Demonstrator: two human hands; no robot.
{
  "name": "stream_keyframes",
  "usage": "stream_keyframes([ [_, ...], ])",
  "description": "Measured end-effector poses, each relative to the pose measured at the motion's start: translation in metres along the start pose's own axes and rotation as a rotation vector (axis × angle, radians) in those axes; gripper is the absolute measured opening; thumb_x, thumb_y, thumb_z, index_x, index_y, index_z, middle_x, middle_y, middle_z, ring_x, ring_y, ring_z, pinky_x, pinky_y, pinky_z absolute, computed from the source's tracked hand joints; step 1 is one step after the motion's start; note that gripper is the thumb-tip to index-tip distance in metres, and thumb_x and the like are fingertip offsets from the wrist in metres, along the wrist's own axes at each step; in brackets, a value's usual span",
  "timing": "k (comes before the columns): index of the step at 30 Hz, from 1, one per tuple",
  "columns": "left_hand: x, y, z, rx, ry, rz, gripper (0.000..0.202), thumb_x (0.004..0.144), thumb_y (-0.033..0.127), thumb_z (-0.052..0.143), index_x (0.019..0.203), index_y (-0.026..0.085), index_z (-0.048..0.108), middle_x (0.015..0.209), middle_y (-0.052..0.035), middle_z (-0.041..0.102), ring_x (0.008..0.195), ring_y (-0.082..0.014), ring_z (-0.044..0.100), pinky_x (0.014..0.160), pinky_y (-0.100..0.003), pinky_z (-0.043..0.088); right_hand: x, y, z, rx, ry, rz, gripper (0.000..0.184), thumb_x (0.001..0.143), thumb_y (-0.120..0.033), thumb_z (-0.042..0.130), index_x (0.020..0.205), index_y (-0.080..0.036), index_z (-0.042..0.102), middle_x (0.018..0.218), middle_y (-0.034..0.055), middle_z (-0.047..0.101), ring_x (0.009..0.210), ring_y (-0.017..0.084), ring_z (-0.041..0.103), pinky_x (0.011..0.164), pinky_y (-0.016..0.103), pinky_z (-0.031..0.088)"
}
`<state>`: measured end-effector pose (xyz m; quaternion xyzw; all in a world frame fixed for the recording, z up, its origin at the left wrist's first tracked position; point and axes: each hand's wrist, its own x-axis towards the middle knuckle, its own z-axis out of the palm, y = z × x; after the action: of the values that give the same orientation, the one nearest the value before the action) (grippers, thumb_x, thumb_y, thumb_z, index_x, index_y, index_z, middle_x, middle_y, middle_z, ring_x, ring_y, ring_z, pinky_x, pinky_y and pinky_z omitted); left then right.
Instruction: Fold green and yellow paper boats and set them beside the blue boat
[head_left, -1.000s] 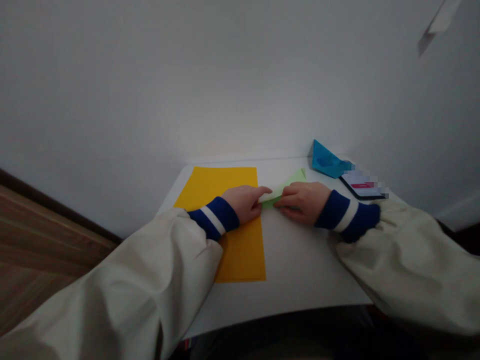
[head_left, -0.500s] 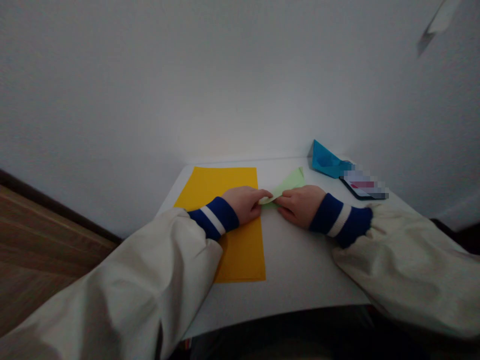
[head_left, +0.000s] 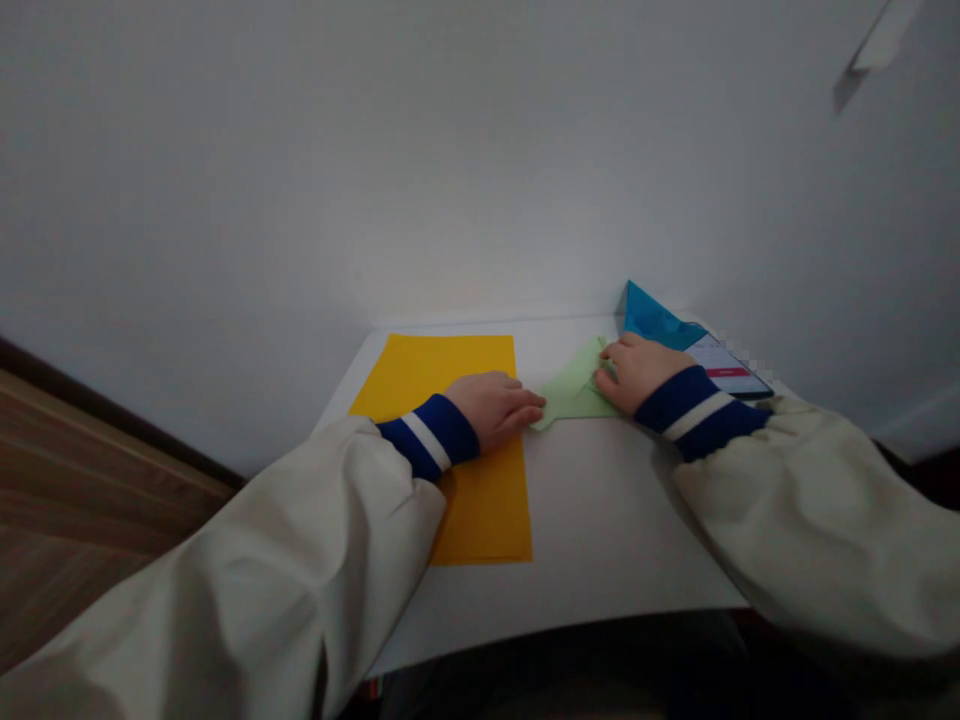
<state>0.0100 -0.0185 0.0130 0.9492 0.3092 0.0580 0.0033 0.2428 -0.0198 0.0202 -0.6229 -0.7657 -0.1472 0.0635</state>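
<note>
A folded light green paper (head_left: pixel 574 395) lies on the white table, with a wide lower edge and creased flaps on its right part. My left hand (head_left: pixel 495 408) rests partly over the yellow paper (head_left: pixel 484 510), its thumb and forefinger closed at the green paper's left corner. Over the right end of the green paper, my right hand (head_left: pixel 641 370) is closed with bent fingers and thumb at a flap. Those fingertips partly hide the flap.
A blue folded paper shape (head_left: pixel 652 318) stands at the back right, beside a phone (head_left: pixel 724 365) partly behind my right wrist. The white table (head_left: pixel 600 540) meets the wall at the back. Wooden panelling (head_left: pixel 97 510) is at far left.
My right hand has moved right and away from me, from the middle of the green paper to its right end. The paper now lies flatter and shows more. My left hand has barely moved.
</note>
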Motion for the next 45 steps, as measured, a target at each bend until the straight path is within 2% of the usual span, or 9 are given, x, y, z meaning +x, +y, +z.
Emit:
stream_keyframes([
  [4, -0.002, -0.003, 0.001, 0.029, 0.077, 0.037, 0.034, 0.090, 0.036, 0.038, 0.107, 0.021, 0.064, 0.088, -0.0079, 0.059, 0.083, -0.0198, 0.054, 0.075, -0.033, 0.044, 0.002, 0.003, 0.002, -0.035, -0.110, 0.060, 0.045, 0.083, -0.047, 0.037, 0.090, -0.013, 0.066, 0.097, 0.0185, 0.060, 0.085, 0.030, 0.059, 0.061, 0.038, 0.043],
  [10, -0.003, -0.007, 0.007, -0.070, 0.172, 0.145, 0.025, 0.079, 0.024, 0.052, 0.102, 0.015, 0.059, 0.123, -0.0120, 0.051, 0.111, -0.0218, 0.047, 0.097, -0.038, 0.037, 0.003, 0.001, -0.001, -0.028, -0.153, 0.072, 0.049, 0.082, -0.051, 0.038, 0.084, -0.011, 0.067, 0.099, 0.0209, 0.061, 0.089, 0.030, 0.058, 0.070, 0.040, 0.043],
  [18, -0.003, -0.017, 0.026, -0.109, 0.161, 0.158, 0.045, 0.081, 0.033, 0.051, 0.122, 0.014, 0.050, 0.130, -0.0130, 0.049, 0.120, -0.0259, 0.043, 0.104, -0.044, 0.033, 0.008, 0.002, 0.016, 0.146, -0.111, 0.064, 0.042, 0.077, -0.046, 0.050, 0.097, -0.012, 0.065, 0.106, 0.0155, 0.063, 0.102, 0.028, 0.056, 0.089, 0.039, 0.041],
  [22, -0.003, -0.018, 0.026, -0.118, 0.171, 0.169, 0.042, 0.085, 0.035, 0.046, 0.120, 0.014, 0.053, 0.123, -0.0141, 0.051, 0.114, -0.0243, 0.047, 0.099, -0.041, 0.038, 0.013, 0.001, 0.027, 0.447, -0.079, 0.110, 0.039, 0.074, -0.036, 0.055, 0.101, -0.010, 0.062, 0.103, 0.0157, 0.063, 0.099, 0.027, 0.057, 0.089, 0.039, 0.043],
  [25, -0.002, -0.018, 0.026, -0.110, 0.182, 0.158, 0.039, 0.085, 0.030, 0.045, 0.120, 0.014, 0.054, 0.120, -0.0138, 0.053, 0.110, -0.0231, 0.049, 0.097, -0.040, 0.039, 0.013, -0.004, 0.029, 0.902, -0.071, 0.176, 0.038, 0.076, -0.030, 0.053, 0.109, -0.012, 0.055, 0.095, 0.0118, 0.065, 0.084, 0.022, 0.061, 0.076, 0.036, 0.049],
  [28, -0.001, -0.018, 0.027, -0.118, 0.184, 0.155, 0.039, 0.085, 0.028, 0.046, 0.120, 0.014, 0.053, 0.120, -0.0136, 0.052, 0.110, -0.0230, 0.049, 0.098, -0.040, 0.038, 0.010, -0.010, 0.021, 1.339, -0.166, 0.167, 0.038, 0.078, -0.026, 0.051, 0.114, -0.017, 0.049, 0.085, 0.0057, 0.066, 0.071, 0.016, 0.062, 0.066, 0.031, 0.052],
  [33, -0.001, -0.016, 0.024, -0.141, 0.169, 0.117, 0.044, 0.086, 0.030, 0.045, 0.126, 0.014, 0.046, 0.122, -0.0138, 0.051, 0.111, -0.0235, 0.049, 0.097, -0.040, 0.039, 0.003, -0.015, 0.006, 1.581, -0.339, 0.222, 0.049, 0.080, -0.024, 0.052, 0.128, -0.021, 0.041, 0.098, 0.0071, 0.064, 0.075, 0.015, 0.063, 0.059, 0.026, 0.053],
  [39, 0.000, -0.013, 0.019, -0.158, 0.177, 0.086, 0.055, 0.086, 0.033, 0.045, 0.136, 0.012, 0.032, 0.126, -0.0160, 0.049, 0.114, -0.0246, 0.047, 0.097, -0.040, 0.038, 0.003, -0.020, 0.015, 1.551, -0.384, -0.042, 0.056, 0.076, -0.023, 0.056, 0.129, -0.020, 0.040, 0.120, 0.0099, 0.057, 0.085, 0.014, 0.059, 0.053, 0.019, 0.048],
  [45, 0.002, -0.015, 0.021, -0.163, 0.184, 0.178, 0.057, 0.083, 0.028, 0.049, 0.137, 0.017, 0.032, 0.129, -0.0134, 0.048, 0.115, -0.0238, 0.047, 0.098, -0.041, 0.037, 0.003, -0.022, 0.012, 1.259, -0.299, -0.057, 0.048, 0.079, -0.037, 0.051, 0.123, -0.016, 0.049, 0.099, 0.0094, 0.064, 0.066, 0.014, 0.056, 0.045, 0.023, 0.042],
])
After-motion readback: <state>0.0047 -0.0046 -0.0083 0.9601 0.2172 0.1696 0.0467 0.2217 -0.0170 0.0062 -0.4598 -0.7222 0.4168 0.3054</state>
